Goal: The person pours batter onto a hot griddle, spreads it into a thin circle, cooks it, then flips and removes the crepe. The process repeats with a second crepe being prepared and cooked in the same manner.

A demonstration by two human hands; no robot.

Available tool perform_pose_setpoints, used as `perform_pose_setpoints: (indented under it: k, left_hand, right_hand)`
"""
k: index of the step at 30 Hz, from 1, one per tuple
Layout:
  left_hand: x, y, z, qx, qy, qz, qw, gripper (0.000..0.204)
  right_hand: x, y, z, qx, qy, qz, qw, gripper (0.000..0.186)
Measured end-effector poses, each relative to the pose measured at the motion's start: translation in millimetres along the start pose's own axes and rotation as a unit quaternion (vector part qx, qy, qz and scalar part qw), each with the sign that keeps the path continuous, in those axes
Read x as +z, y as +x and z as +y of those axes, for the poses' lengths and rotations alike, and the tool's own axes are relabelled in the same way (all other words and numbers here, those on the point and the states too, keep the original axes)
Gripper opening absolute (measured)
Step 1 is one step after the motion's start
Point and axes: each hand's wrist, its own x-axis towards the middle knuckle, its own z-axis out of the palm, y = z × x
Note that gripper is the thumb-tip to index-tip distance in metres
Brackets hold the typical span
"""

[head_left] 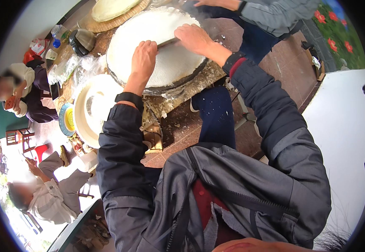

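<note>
A large round griddle (199, 67) with a dark rim is covered by a thin white layer of batter (138, 33). Across it I hold a narrow, dark, straight-edged scraper (168, 43) at both ends. My left hand (144, 61) is closed round its left end. The other end is gripped by my right hand (191, 38), farther from me. The scraper's lower edge meets the white layer or hovers just over it; I cannot tell which. Faint steam hangs near the far right edge of the griddle.
Left of the griddle stand a big cream basin (79, 101), a blue-rimmed bowl (67, 119) with something yellow, plastic bags (86, 69) and a dark kettle (82, 41). Pale flatbread (111, 9) lies on a woven tray (96, 25) beyond. Another person's sleeve (270, 17) is close by at the far right.
</note>
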Motion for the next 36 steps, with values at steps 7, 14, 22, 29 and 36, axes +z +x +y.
perform_pose_setpoints:
  k: [7,14,22,29,36]
  left_hand:
    - [-5.4,-44.1,43.3,0.001,0.022,-0.013,1.000,0.014]
    - [-16.2,-74.3,67.1,-0.023,0.053,-0.035,0.998,0.004]
    - [-62.9,-95.8,74.5,-0.016,0.052,-0.034,0.998,0.005]
    - [-55.2,-10.0,20.6,0.038,0.057,0.049,0.996,0.005]
    - [4.1,23.5,-27.7,-0.058,0.076,0.030,0.995,0.006]
  right_hand:
    - [-12.2,-56.2,-33.7,-0.001,0.014,0.043,0.999,0.021]
    - [-27.0,-82.7,-62.9,-0.002,0.005,0.041,0.999,0.017]
    - [-48.2,-109.5,-105.9,0.013,0.104,0.129,0.986,0.024]
    - [-21.7,-15.4,-33.3,0.019,0.054,0.126,0.990,0.009]
    - [18.9,49.5,3.4,-0.004,-0.082,0.097,0.992,0.007]
